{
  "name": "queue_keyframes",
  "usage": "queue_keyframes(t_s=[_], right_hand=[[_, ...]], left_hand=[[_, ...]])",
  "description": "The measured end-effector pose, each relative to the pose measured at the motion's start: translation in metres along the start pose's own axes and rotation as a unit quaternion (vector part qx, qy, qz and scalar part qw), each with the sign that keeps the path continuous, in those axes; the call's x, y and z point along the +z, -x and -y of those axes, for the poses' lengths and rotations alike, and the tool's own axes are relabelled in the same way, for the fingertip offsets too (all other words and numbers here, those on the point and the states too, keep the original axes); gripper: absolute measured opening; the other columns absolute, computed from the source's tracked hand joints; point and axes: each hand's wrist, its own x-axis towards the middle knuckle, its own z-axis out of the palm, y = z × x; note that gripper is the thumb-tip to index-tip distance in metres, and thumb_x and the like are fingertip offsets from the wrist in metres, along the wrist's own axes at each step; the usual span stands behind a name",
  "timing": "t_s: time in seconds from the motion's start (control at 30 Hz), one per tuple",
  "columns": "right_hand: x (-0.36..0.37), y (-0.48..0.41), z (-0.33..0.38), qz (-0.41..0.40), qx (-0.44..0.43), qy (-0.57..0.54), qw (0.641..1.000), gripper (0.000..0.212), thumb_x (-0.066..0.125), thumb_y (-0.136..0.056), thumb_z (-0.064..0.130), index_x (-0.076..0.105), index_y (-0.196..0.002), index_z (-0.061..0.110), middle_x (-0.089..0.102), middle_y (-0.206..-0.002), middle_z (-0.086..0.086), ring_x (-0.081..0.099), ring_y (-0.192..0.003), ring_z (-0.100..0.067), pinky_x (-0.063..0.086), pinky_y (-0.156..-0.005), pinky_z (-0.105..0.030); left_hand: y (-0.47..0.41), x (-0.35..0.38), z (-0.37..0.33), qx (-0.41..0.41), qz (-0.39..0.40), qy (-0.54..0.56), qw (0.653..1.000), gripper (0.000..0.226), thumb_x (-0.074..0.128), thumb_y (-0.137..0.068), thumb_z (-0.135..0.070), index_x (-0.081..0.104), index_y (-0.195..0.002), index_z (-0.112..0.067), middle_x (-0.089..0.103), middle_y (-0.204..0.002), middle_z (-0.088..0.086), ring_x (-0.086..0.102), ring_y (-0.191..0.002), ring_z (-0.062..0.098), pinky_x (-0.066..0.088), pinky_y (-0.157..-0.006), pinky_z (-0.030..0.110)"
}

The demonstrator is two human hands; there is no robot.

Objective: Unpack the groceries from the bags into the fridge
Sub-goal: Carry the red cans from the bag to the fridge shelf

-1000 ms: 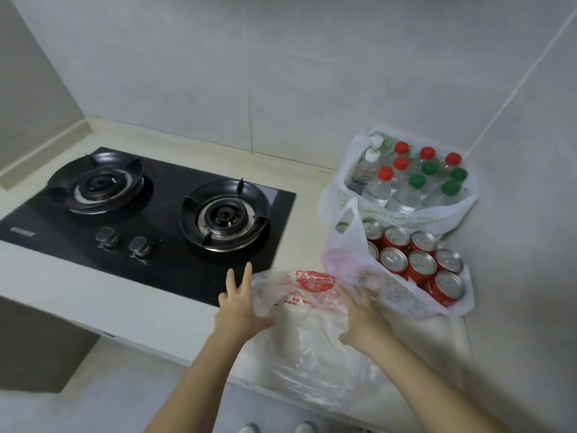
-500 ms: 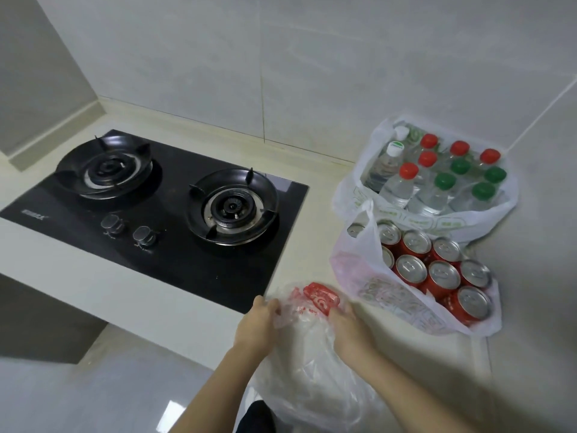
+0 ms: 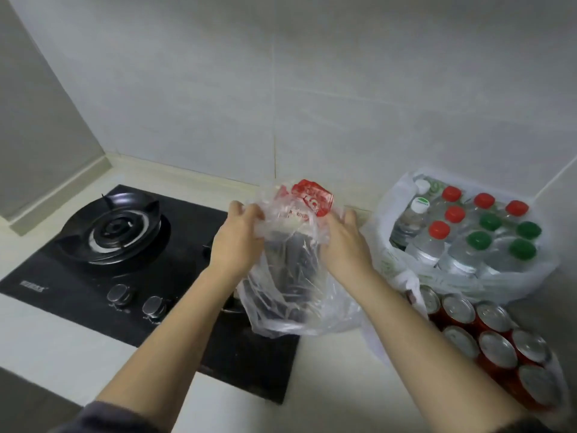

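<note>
Above hob (image 3: pixel 137 276), both hands (image 3: pixel 290 242) gripping clear bag (image 3: pixel 290 276) rim, bottle bag (image 3: pixel 462 245) just R.

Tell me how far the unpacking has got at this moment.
Done: nothing visibly; no fridge is in view. In hand: the left hand and right hand grip a clear plastic bag lifted over the stove; it looks empty. Left: the bag of water bottles and the bag of red cans sit full on the counter.

Clear bag (image 3: pixel 290 276) hides the right burner; red cans (image 3: pixel 496 348) (lower right) cut off by the edge.
</note>
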Motion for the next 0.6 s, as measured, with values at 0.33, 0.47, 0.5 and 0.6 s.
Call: queue_keyframes(t_s=[0.33, 0.47, 0.5, 0.6], right_hand=[[0.061, -0.142, -0.037, -0.058, 0.034, 0.132, 0.989, 0.085, 0.058, -0.08, -0.005, 0.024, -0.152, 0.027, 0.025, -0.147, -0.009, 0.042, -0.12, -0.029, 0.048, -0.089, -0.038], [0.119, -0.143, -0.069, 0.035, 0.046, 0.153, 0.986, 0.09, 0.064, -0.081, 0.0, 0.018, -0.154, 0.027, 0.011, -0.158, -0.004, 0.039, -0.127, -0.028, 0.047, -0.093, -0.035], [0.129, -0.144, -0.074, 0.058, 0.049, 0.152, 0.985, 0.09, 0.064, -0.081, 0.001, 0.016, -0.154, 0.027, 0.009, -0.158, -0.004, 0.037, -0.129, -0.028, 0.048, -0.094, -0.035], [0.146, -0.15, -0.082, 0.095, 0.065, 0.143, 0.983, 0.089, 0.061, -0.083, 0.0, 0.016, -0.154, 0.029, 0.006, -0.158, 0.001, 0.034, -0.132, -0.026, 0.046, -0.095, -0.033]], left_hand=[[-0.16, 0.069, 0.042, 0.068, 0.074, -0.187, 0.977, 0.06, 0.061, -0.087, -0.014, 0.032, -0.139, -0.025, 0.026, -0.141, 0.012, 0.044, -0.118, 0.033, 0.051, -0.086, 0.041], [-0.176, 0.12, 0.075, 0.059, 0.217, -0.273, 0.935, 0.054, 0.05, -0.095, -0.029, 0.028, -0.144, -0.026, 0.028, -0.141, 0.012, 0.039, -0.123, 0.032, 0.044, -0.097, 0.043], [-0.179, 0.129, 0.081, 0.048, 0.245, -0.27, 0.93, 0.053, 0.048, -0.095, -0.033, 0.029, -0.145, -0.026, 0.029, -0.141, 0.011, 0.038, -0.125, 0.032, 0.042, -0.099, 0.044], [-0.19, 0.148, 0.096, 0.026, 0.28, -0.246, 0.928, 0.053, 0.047, -0.094, -0.038, 0.035, -0.144, -0.026, 0.033, -0.139, 0.011, 0.039, -0.124, 0.033, 0.04, -0.1, 0.047]])
